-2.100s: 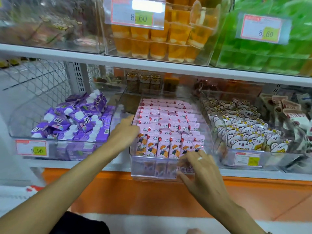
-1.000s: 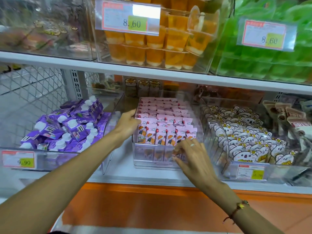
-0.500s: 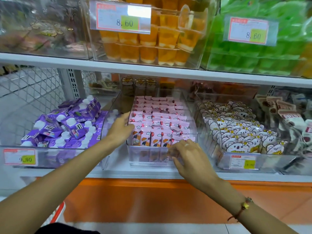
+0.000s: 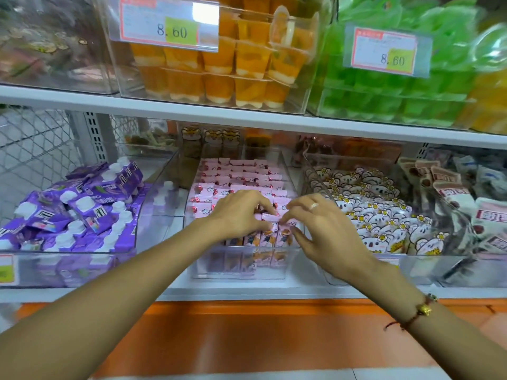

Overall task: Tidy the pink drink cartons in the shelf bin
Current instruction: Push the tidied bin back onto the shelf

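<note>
Lower shelf (image 4: 247,293), head view. The clear bin (image 4: 238,270) of pink cartons (image 4: 241,174) stands between a bin of purple packs (image 4: 82,204) on the left and a bin of white animal-print pouches (image 4: 378,215) on the right; brown-and-white packs (image 4: 450,187) lie further right. On the upper shelf, orange jelly cups (image 4: 219,75) and green packs (image 4: 397,100) sit behind price tags (image 4: 168,24). The bin's side walls flank the hands closely. Left hand (image 4: 238,215) and right hand (image 4: 326,231), ringed and with a bracelet (image 4: 422,311) at the wrist, meet over the front rows, fingers (image 4: 295,208) curled and pinching carton tops. Compared with half a second earlier, the left hand has left the bin's left wall and come in over the cartons, and the right hand has risen from the front edge to join it.
</note>
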Tool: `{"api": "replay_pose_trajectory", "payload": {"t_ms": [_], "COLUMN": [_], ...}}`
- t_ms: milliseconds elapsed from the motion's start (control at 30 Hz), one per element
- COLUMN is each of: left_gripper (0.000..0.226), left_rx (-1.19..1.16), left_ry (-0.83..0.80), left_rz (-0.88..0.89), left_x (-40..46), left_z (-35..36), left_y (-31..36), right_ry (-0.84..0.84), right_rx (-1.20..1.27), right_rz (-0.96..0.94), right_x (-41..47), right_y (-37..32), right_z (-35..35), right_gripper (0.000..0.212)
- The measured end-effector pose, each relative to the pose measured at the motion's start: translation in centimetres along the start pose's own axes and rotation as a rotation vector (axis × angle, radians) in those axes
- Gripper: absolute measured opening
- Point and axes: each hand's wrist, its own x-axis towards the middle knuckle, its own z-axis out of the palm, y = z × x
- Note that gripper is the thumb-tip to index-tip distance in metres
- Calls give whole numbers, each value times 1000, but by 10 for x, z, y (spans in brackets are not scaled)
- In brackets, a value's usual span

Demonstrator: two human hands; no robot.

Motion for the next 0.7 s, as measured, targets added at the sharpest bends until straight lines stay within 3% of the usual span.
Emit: {"api": "replay_pose_trajectory", "payload": {"t_ms": [133,367,467,567,633,700], "left_gripper": [31,21,22,27,29,28], "left_rx": [24,37,43,56,23,17], "left_ry": [32,78,181,138,100,162], "left_rz": [-12,-54,-49,-11,14,26], "left_x": [6,19,15,5,-4,-18], "left_z": [1,6,11,8,-1,-12], "left_y": [-9,-10,-7,-5,-4,-6], "right_ry": [-16,-168,-196,-194,-192,-127], "right_rx": [-143,-386,-403,-403,-370,-302], "right_rz": [115,114,121,99,97,111], "right_x": [12,50,52,42,31,18], "right_y": [8,-8,-11,-12,-12,-13], "right_z": [4,15,15,13,10,3], "right_gripper": [28,15,14,17,26,38]}}
